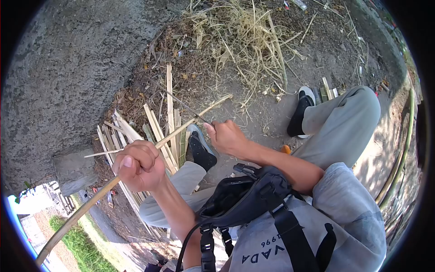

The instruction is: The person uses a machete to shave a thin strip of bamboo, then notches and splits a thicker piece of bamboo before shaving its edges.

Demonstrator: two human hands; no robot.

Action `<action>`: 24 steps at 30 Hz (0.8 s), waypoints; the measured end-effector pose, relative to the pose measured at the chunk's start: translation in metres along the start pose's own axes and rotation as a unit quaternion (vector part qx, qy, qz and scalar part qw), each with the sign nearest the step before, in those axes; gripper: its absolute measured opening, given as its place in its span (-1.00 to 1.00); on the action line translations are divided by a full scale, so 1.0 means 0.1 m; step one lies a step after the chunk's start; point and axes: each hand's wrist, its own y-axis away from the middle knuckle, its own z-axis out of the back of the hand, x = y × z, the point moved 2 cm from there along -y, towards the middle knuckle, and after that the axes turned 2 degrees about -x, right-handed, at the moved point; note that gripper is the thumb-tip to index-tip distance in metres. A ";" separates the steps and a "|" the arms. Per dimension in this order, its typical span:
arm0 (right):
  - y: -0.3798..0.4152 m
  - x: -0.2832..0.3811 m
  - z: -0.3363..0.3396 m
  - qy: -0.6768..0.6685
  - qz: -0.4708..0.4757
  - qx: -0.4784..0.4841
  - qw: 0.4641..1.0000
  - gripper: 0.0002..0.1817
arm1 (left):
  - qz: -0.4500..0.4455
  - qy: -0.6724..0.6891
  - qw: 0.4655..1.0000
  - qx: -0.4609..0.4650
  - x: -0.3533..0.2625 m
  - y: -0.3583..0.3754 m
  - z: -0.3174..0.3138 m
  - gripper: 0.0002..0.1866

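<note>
My left hand (140, 165) is closed around a long bamboo strip (81, 217) that runs from the lower left up toward the middle. Beyond that fist the strip narrows to a pale far end (219, 102). In my right hand (229, 138) is a knife, its handle hidden by my fingers. The thin dark knife blade (179, 103) points up and left and crosses the strip near its far end, seemingly against it. A thin pale sliver (102, 154) sticks out to the left beside my left fist.
Many split bamboo pieces (156, 122) lean and lie beside my left shoe (201, 147). A heap of shavings (244, 36) covers the ground ahead. A rough grey concrete surface (72, 81) stands at left. Long green poles (403, 154) lie at right, past my bent knee (362, 104).
</note>
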 end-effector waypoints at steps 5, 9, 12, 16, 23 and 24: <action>-0.35 -0.72 -0.10 0.008 -0.116 0.021 0.993 -0.35 | -0.019 -0.021 1.000 0.000 0.03 -0.05 -0.04 -0.55; -0.13 -0.09 0.06 -0.003 -0.041 0.013 0.999 -0.39 | 0.010 -0.021 0.999 -0.023 0.02 -0.12 0.01 -0.56; -0.01 -0.05 -0.04 -0.015 -0.020 0.000 1.000 -0.40 | 0.016 -0.030 0.999 -0.026 -0.01 -0.07 0.05 -0.56; -0.30 -0.83 -0.16 0.048 -0.115 0.012 0.992 -0.44 | -0.007 -0.019 0.999 -0.028 -0.01 -0.02 0.07 -0.56; 0.00 -0.30 -0.13 0.046 -0.040 -0.001 0.998 -0.44 | 0.035 -0.006 0.999 -0.039 -0.01 -0.07 0.08 -0.54; -0.02 -0.30 -0.16 0.054 -0.034 -0.001 0.998 -0.44 | 0.034 -0.002 0.999 -0.020 -0.01 -0.06 0.07 -0.56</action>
